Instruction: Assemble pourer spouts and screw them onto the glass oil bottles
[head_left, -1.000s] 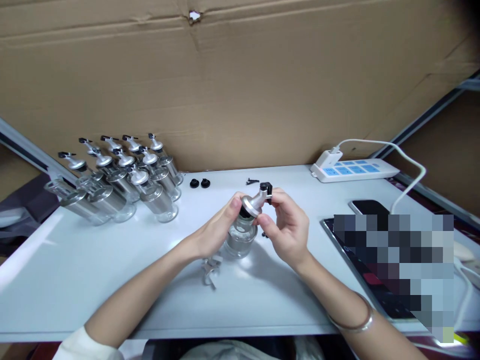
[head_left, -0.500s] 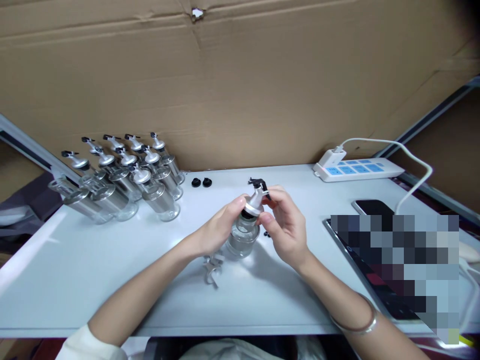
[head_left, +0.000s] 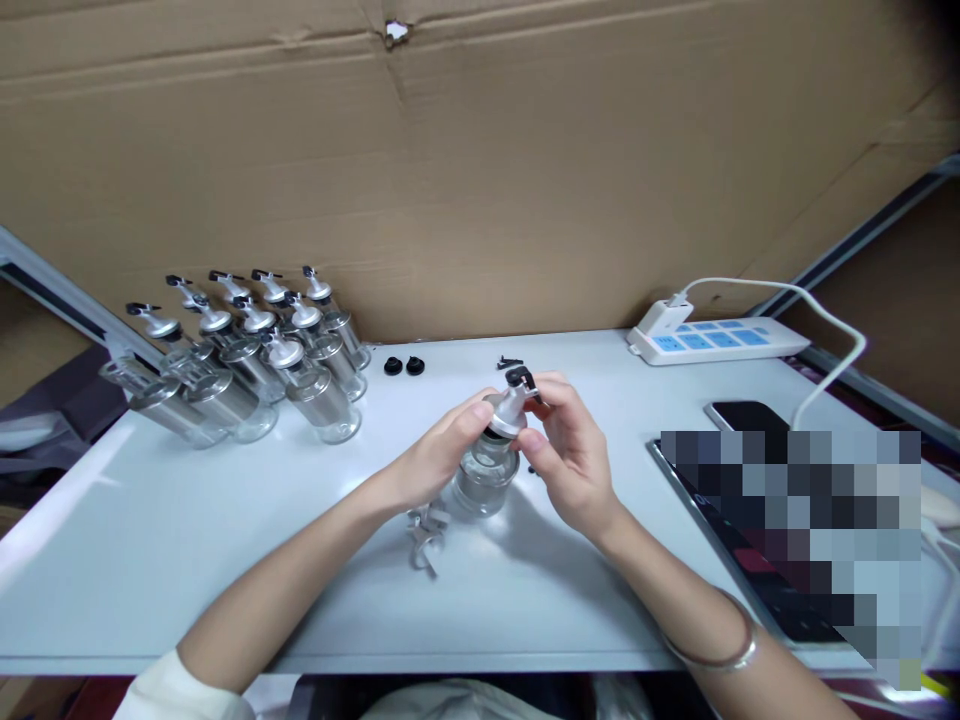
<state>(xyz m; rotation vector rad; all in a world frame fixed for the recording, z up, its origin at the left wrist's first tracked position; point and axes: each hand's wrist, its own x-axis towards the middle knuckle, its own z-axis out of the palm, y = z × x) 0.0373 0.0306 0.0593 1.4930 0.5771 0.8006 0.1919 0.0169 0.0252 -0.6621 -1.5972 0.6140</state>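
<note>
Pour spout (head_left: pixel 511 408), steeper over the glass bottle (head_left: pixel 487 487) than a second ago.
Nearest, loose silver parts (head_left: pixel 427 545) lie by my left wrist, closest clutter to the bottle standing on the worktop (head_left: pixel 592 600). My left hand (head_left: pixel 442 455) and right hand (head_left: pixel 574 445) both hold the spout, which seems better aligned; I cannot tell whether it is fully seated. Farther off, spouted bottles (head_left: pixel 324 405) crowd the left; two black stoppers (head_left: pixel 415 366) lie near the cardboard wall (head_left: pixel 525 200).
</note>
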